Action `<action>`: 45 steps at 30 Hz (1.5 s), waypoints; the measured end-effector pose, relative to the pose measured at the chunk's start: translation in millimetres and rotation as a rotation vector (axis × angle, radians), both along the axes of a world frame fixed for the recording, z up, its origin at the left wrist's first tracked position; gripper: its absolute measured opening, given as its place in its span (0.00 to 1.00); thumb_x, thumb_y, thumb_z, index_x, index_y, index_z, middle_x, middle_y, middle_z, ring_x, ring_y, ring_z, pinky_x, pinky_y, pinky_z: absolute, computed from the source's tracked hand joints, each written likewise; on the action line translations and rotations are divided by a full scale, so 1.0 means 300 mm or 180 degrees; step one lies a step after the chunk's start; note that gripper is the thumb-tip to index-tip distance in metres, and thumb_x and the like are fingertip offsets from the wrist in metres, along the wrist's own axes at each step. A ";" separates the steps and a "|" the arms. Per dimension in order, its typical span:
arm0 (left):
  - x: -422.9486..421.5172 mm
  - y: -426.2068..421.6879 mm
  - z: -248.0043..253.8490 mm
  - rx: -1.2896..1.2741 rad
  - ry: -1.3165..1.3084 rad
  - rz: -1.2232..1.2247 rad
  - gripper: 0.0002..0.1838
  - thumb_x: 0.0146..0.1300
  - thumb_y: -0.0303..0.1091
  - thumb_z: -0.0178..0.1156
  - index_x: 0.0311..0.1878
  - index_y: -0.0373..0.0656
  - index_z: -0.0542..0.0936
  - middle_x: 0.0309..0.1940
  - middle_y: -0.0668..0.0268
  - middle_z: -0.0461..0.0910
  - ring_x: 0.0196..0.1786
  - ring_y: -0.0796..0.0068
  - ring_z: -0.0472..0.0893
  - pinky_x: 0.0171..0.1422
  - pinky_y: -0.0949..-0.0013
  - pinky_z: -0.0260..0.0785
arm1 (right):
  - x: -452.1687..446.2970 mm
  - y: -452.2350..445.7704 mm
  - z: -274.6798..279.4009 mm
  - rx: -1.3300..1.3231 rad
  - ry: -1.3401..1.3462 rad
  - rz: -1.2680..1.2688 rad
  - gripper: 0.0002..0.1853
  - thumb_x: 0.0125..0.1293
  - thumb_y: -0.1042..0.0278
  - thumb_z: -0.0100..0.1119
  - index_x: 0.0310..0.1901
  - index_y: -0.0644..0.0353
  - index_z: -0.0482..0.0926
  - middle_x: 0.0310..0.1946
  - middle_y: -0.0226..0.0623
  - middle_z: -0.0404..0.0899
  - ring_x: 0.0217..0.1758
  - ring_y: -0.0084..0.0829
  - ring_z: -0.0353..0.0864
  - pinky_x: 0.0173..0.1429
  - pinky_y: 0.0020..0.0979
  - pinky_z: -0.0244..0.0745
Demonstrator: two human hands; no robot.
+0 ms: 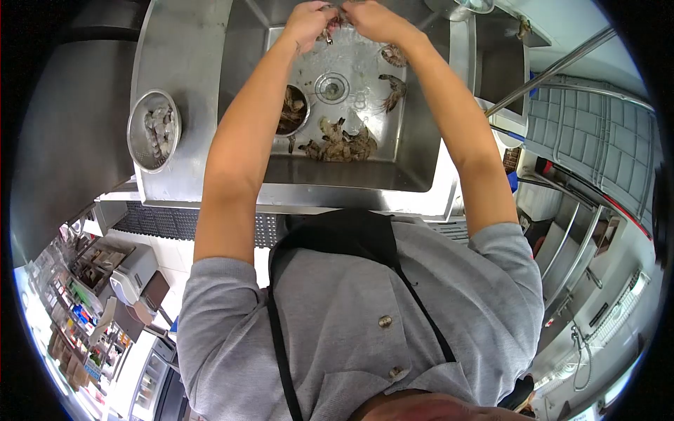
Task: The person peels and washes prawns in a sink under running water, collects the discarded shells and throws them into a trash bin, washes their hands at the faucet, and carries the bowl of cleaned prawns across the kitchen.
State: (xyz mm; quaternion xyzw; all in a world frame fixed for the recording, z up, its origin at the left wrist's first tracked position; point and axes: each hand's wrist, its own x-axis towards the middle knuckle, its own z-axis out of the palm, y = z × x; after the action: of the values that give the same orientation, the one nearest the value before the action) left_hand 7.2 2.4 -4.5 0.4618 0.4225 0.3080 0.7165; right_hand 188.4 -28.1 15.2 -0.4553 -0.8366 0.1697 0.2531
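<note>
At the far end of the sink, my left hand (307,27) and my right hand (380,21) are close together, fingers pinched. Between them shows part of a shrimp (331,29), in the fingers of my left hand. Something small and shiny pokes out below that hand; I cannot make out what it is. What the right fingertips grip is hidden at the frame's top edge. Unpeeled shrimp lie in a pile (344,146) on the sink floor, and a single shrimp (393,92) rests nearer the right wall. Another shrimp (393,55) lies by my right forearm.
The steel sink (337,188) has a drain (331,88) in its floor. Beside my left forearm stands a metal bowl (303,125) with shrimp and shells, partly covered. On the left counter sits a colander (133,133) of peeled shrimp. A metal rail (554,69) slants at the right.
</note>
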 end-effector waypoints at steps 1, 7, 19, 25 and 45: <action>0.006 -0.007 0.007 0.0050 -0.0023 0.0032 0.14 0.67 0.28 0.55 0.52 0.31 0.75 0.37 0.64 0.79 0.36 0.78 0.77 0.41 0.71 0.71 | -0.009 0.004 -0.026 0.0181 -0.0159 -0.0243 0.13 0.59 0.65 0.56 0.35 0.68 0.79 0.33 0.57 0.80 0.41 0.55 0.80 0.44 0.46 0.74; 0.040 -0.058 0.108 0.0738 0.0977 0.0147 0.15 0.64 0.30 0.58 0.52 0.34 0.78 0.33 0.63 0.81 0.31 0.79 0.76 0.34 0.72 0.69 | -0.036 -0.037 0.043 -0.0061 -0.0867 -0.0633 0.12 0.61 0.71 0.50 0.44 0.66 0.75 0.39 0.53 0.81 0.45 0.51 0.82 0.48 0.47 0.77; -0.008 -0.082 0.102 0.0448 0.0492 0.0069 0.15 0.66 0.28 0.57 0.53 0.31 0.77 0.37 0.66 0.80 0.36 0.81 0.75 0.40 0.75 0.67 | -0.011 -0.020 0.060 0.0069 -0.0300 0.0158 0.13 0.63 0.65 0.51 0.42 0.64 0.78 0.33 0.51 0.82 0.38 0.52 0.81 0.46 0.47 0.76; 0.014 -0.083 0.158 0.0874 0.1243 -0.0182 0.13 0.66 0.28 0.56 0.51 0.34 0.79 0.34 0.66 0.81 0.33 0.81 0.75 0.36 0.75 0.66 | -0.045 -0.043 0.155 -0.0456 -0.1134 -0.0193 0.14 0.64 0.63 0.50 0.42 0.65 0.78 0.36 0.53 0.81 0.40 0.53 0.80 0.47 0.47 0.75; 0.001 -0.119 0.116 0.0983 0.1365 -0.0263 0.15 0.65 0.31 0.57 0.52 0.33 0.78 0.33 0.63 0.82 0.31 0.77 0.77 0.35 0.73 0.68 | -0.071 -0.091 0.128 -0.0695 -0.1382 -0.0338 0.13 0.65 0.67 0.47 0.45 0.65 0.77 0.41 0.52 0.82 0.46 0.49 0.82 0.49 0.45 0.76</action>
State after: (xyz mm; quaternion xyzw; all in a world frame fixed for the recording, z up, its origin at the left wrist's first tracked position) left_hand 7.4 -33.4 30.3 0.6372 0.4934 0.2345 0.5436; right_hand 167.0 -55.6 53.8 -0.5490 -0.8230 0.1437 0.0253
